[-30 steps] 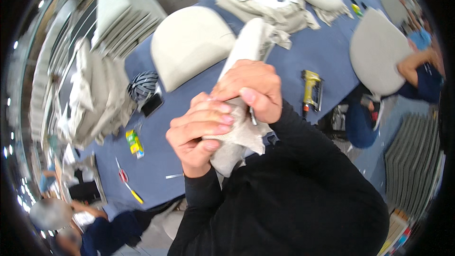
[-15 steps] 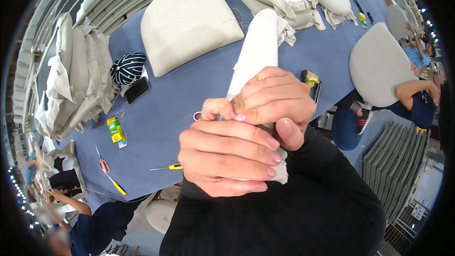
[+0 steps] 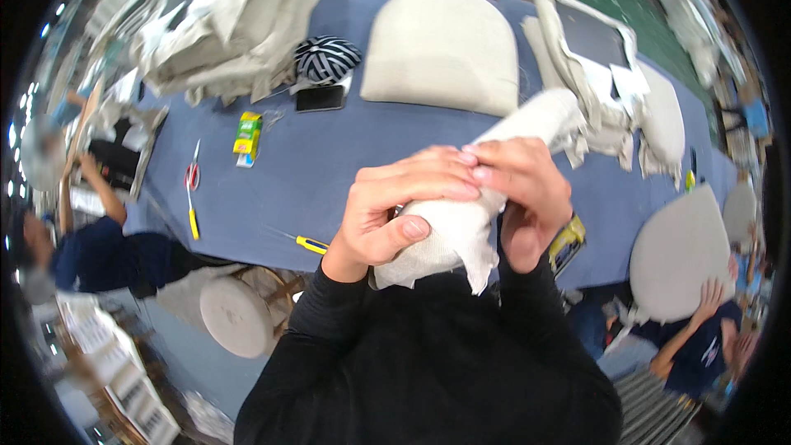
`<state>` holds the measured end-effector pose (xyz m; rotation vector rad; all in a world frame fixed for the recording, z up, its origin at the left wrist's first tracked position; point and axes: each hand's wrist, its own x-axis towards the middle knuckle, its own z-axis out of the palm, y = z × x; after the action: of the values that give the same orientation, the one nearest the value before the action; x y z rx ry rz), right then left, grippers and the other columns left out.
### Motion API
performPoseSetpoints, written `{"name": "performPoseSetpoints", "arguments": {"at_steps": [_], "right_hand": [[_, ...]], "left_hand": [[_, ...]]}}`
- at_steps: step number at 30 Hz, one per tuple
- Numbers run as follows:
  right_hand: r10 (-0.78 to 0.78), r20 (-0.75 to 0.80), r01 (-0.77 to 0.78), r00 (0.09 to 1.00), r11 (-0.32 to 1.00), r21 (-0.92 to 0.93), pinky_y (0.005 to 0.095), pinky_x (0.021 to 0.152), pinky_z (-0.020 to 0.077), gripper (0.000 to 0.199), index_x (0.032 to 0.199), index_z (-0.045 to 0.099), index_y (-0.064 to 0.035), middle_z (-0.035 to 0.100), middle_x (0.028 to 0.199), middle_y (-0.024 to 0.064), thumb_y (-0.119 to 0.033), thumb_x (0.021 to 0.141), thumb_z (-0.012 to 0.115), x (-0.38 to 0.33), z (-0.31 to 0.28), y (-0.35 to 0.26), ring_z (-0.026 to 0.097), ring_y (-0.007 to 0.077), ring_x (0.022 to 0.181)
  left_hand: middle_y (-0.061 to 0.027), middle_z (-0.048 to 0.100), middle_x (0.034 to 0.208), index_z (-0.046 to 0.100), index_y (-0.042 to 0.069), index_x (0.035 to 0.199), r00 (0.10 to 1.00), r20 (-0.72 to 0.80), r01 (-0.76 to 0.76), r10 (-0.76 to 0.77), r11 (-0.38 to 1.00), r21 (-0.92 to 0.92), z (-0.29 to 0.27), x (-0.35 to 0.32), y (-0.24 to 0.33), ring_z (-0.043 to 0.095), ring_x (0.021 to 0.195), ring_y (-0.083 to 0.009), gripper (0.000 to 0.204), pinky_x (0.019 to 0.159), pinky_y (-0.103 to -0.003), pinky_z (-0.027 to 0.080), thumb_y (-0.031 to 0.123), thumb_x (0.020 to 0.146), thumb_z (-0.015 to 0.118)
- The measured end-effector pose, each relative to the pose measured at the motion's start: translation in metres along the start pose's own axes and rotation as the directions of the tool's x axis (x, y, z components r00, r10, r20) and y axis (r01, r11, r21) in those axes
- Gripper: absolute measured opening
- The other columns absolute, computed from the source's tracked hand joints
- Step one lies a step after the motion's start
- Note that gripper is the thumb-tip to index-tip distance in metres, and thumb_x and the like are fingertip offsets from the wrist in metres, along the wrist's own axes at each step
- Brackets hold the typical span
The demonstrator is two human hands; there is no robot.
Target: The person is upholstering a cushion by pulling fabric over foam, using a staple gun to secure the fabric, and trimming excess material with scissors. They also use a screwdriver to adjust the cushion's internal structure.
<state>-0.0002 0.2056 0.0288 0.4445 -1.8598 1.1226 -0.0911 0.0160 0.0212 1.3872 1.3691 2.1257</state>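
A cream fabric-covered padded panel (image 3: 540,119) is held edge-on in front of me, its far end pointing up and right. Loose cloth hangs from its near end. My left hand (image 3: 395,206) is closed over the near part, fingers laid across the top and thumb on the fabric. My right hand (image 3: 527,194) grips the same panel from the right, its fingertips meeting the left ones. Part of the panel is hidden under both hands. Beside my left wrist lies a yellow-handled screwdriver (image 3: 311,245); a yellow and black staple gun (image 3: 567,245) is by my right wrist.
On the blue table (image 3: 288,173) lie a rounded cushion (image 3: 441,49), striped cap (image 3: 327,59), phone (image 3: 320,99), green-yellow box (image 3: 247,138), red-handled scissors (image 3: 193,173) and fabric-covered stacks (image 3: 231,33). A co-worker's hand touches a large cushion (image 3: 682,255) at right; another person works at left.
My view has turned, so the table looks more level. The panel now tilts further right. My left hand has rolled from fingers across it to thumb nearer me; my right hand has shifted its hold.
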Motion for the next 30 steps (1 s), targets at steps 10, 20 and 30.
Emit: {"name": "performPoseSetpoints", "arguments": {"at_steps": [10, 20, 30], "right_hand": [[-0.167, 0.143, 0.186, 0.976, 0.973, -0.134, 0.0367, 0.094, 0.0484, 0.055, 0.116, 0.080, -0.0156, 0.081, 0.115, 0.0020, -0.063, 0.089, 0.076, -0.006, 0.033, -0.028, 0.076, 0.0190, 0.105], [-0.028, 0.129, 0.025, 0.991, 0.999, 0.026, 0.0312, 0.075, 0.0525, 0.026, 0.108, 0.083, -0.0052, 0.081, 0.101, 0.0073, -0.021, 0.087, 0.079, 0.036, 0.065, 0.027, 0.078, 0.0224, 0.091], [-0.020, 0.118, 0.016, 0.993, 0.999, 0.036, 0.0293, 0.069, 0.0500, 0.026, 0.106, 0.083, -0.0039, 0.082, 0.097, 0.0078, -0.019, 0.089, 0.071, 0.035, 0.089, 0.049, 0.078, 0.0213, 0.084]], "left_hand": [[-0.0276, 0.070, 0.128, 0.068, -0.009, 0.130, 0.936, -0.197, 0.323, -0.291, 0.934, 0.154, -0.011, -0.030, 0.025, 0.064, 0.128, -0.0404, 0.081, 0.112, -0.050, 0.049, 0.066, 0.106, 0.051], [-0.0256, 0.012, 0.178, -0.002, -0.003, 0.171, 0.851, -0.362, 0.487, -0.381, 0.831, 0.268, -0.018, -0.152, -0.009, 0.020, 0.164, -0.0382, 0.098, 0.131, -0.049, 0.019, 0.054, 0.110, 0.051], [-0.0296, 0.016, 0.176, 0.007, -0.002, 0.172, 0.972, -0.214, 0.181, -0.098, 0.893, 0.411, -0.053, 0.008, -0.009, 0.029, 0.159, -0.0485, 0.101, 0.126, -0.059, 0.024, 0.070, 0.108, 0.038]]}}
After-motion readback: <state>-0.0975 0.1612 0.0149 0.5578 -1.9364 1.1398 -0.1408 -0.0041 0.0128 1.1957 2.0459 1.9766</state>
